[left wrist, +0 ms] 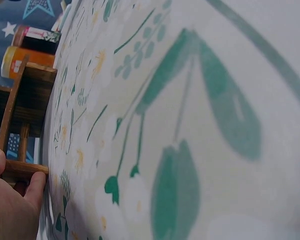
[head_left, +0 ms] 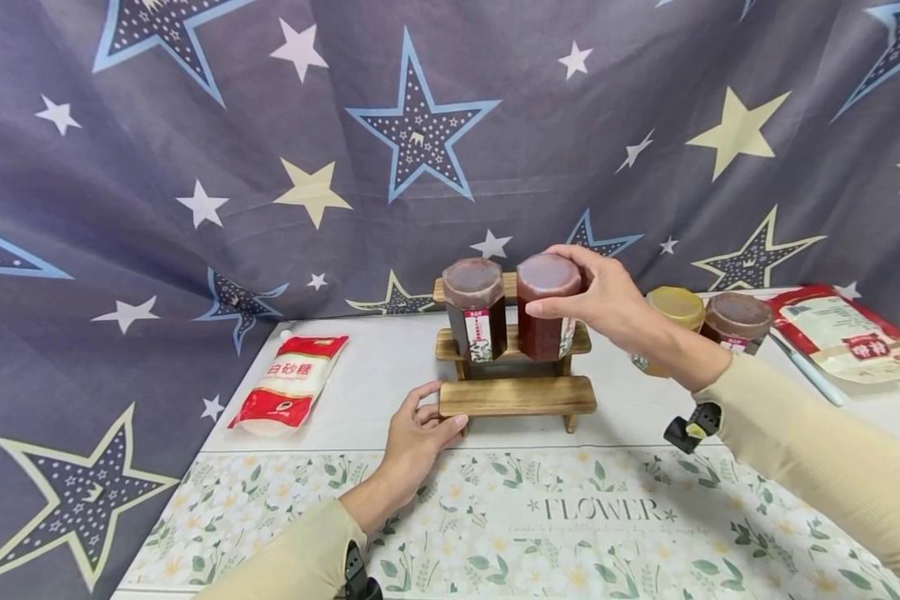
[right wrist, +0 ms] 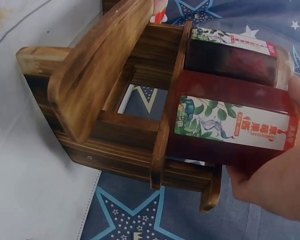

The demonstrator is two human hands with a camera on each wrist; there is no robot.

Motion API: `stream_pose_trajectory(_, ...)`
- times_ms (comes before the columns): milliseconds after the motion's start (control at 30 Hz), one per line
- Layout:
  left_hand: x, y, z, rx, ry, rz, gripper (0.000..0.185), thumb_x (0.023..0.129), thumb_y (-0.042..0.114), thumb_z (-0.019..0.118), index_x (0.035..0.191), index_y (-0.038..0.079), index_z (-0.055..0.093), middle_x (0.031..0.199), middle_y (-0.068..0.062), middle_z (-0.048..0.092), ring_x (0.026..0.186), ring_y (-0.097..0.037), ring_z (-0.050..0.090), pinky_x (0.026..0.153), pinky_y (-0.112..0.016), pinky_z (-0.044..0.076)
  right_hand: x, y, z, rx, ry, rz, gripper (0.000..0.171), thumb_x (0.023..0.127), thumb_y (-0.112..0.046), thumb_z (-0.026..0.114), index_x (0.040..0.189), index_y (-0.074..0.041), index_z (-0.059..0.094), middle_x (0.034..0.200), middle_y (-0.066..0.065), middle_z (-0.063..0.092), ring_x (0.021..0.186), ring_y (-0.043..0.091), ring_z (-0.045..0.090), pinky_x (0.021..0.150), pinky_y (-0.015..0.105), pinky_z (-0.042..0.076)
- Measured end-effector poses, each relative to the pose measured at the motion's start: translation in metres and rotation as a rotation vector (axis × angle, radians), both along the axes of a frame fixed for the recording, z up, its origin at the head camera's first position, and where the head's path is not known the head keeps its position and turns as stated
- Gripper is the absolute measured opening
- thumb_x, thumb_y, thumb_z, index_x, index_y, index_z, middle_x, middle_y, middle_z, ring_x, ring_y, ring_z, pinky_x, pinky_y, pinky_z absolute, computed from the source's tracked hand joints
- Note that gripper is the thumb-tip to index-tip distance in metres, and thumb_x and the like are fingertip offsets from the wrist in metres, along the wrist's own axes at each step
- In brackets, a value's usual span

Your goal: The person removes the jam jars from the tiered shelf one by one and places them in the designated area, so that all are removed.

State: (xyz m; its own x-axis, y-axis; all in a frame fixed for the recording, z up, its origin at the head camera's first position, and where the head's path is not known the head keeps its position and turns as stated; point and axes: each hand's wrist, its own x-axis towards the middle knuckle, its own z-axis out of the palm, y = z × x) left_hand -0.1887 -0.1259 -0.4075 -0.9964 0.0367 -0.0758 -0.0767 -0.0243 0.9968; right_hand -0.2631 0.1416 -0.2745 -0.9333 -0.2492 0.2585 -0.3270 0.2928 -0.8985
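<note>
Jars: two on wooden rack (head_left: 517, 396), two behind; right hand (head_left: 607, 302) gripping one.

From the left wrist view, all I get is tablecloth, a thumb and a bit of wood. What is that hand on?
Observer: The left hand grips the left end of the lowest step of a wooden rack.
Operator: And the other hand?
Observer: The right hand holds a red jar by its top, on the rack's middle step.
Operator: Anything beside that jar?
Observer: A darker jar stands on the same step, to its left.
</note>
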Motion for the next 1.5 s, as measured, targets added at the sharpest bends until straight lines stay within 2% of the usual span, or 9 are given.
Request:
stream_pose_trajectory(267, -0.001, 0.002, 0.001, -0.02, 0.006, -0.009, 0.066, 0.086, 0.005, 0.072, 0.143, 0.01, 0.04, 0.106, -0.016, 0.063, 0.092, -0.019, 0.066, 0.084, -0.034, 0.059, 0.021, 0.016, 0.006, 0.022, 0.026, -0.101, 0.067, 0.074, -0.027, 0.086, 0.132, -0.018, 0.055, 0.122, 0.004, 0.06, 0.106, 0.015, 0.058, 0.083, 0.023, 0.054)
stream_pose_trajectory(500, -0.001, 0.002, 0.001, -0.02, 0.006, -0.003, 0.065, 0.086, 0.004, 0.072, 0.142, 0.01, 0.04, 0.106, -0.016, 0.063, 0.093, -0.021, 0.066, 0.084, -0.035, 0.059, 0.046, 0.046, 0.012, 0.033, 0.07, -0.156, 0.065, 0.075, -0.018, 0.084, 0.133, -0.018, 0.055, 0.118, 0.004, 0.061, 0.101, 0.01, 0.06, 0.079, 0.016, 0.054)
stream_pose_trajectory(700, -0.001, 0.0, 0.002, -0.032, 0.005, 0.008, 0.063, 0.086, 0.004, 0.072, 0.141, 0.013, 0.042, 0.105, -0.015, 0.063, 0.093, -0.021, 0.066, 0.086, -0.038, 0.058, 0.058, 0.067, 0.005, 0.102, 0.075, -0.228, 0.063, 0.076, -0.022, 0.084, 0.131, -0.02, 0.055, 0.116, -0.001, 0.058, 0.098, 0.008, 0.058, 0.074, 0.012, 0.053)
stream_pose_trajectory(1000, -0.001, 0.0, 0.002, -0.032, -0.002, 0.007, 0.065, 0.085, 0.004, 0.072, 0.142, 0.01, 0.041, 0.103, -0.014, 0.064, 0.09, -0.019, 0.067, 0.085, -0.038, 0.059, 0.071, 0.098, -0.012, 0.215, 0.018, -0.3, 0.064, 0.077, -0.027, 0.083, 0.133, -0.024, 0.052, 0.11, -0.008, 0.058, 0.091, 0.002, 0.057, 0.063, 0.016, 0.052)
stream_pose_trajectory(1133, -0.001, 0.001, 0.002, -0.032, -0.002, 0.007, 0.065, 0.085, 0.004, 0.073, 0.142, 0.01, 0.041, 0.102, -0.014, 0.064, 0.09, -0.019, 0.067, 0.085, -0.038, 0.059, 0.075, 0.109, -0.021, 0.21, 0.012, -0.308, 0.066, 0.077, -0.024, 0.083, 0.135, -0.021, 0.052, 0.108, -0.012, 0.059, 0.089, -0.001, 0.057, 0.063, 0.015, 0.052)
stream_pose_trajectory(1200, -0.001, 0.001, 0.002, -0.032, -0.003, 0.006, 0.065, 0.085, 0.005, 0.073, 0.141, 0.01, 0.041, 0.103, -0.014, 0.064, 0.09, -0.019, 0.067, 0.085, -0.037, 0.059, 0.076, 0.113, -0.026, 0.207, 0.019, -0.302, 0.066, 0.078, -0.022, 0.083, 0.136, -0.018, 0.051, 0.111, -0.008, 0.058, 0.09, -0.001, 0.057, 0.063, 0.015, 0.052)
stream_pose_trajectory(1367, -0.001, 0.001, 0.002, -0.028, -0.011, 0.009, 0.064, 0.085, 0.005, 0.073, 0.14, 0.012, 0.042, 0.105, -0.015, 0.064, 0.09, -0.018, 0.067, 0.085, -0.037, 0.059, 0.079, 0.125, -0.041, 0.274, 0.006, -0.316, 0.076, 0.079, -0.028, 0.082, 0.143, -0.01, 0.044, 0.123, 0.012, 0.055, 0.089, -0.009, 0.053, 0.063, 0.011, 0.051)
stream_pose_trajectory(1500, 0.0, 0.001, 0.002, -0.025, -0.014, 0.011, 0.064, 0.085, 0.004, 0.073, 0.14, 0.012, 0.042, 0.106, -0.015, 0.064, 0.091, -0.019, 0.066, 0.085, -0.038, 0.059, 0.079, 0.131, -0.054, 0.278, -0.038, -0.326, 0.083, 0.08, -0.03, 0.08, 0.147, -0.006, 0.038, 0.127, 0.022, 0.053, 0.09, -0.015, 0.048, 0.065, 0.007, 0.048)
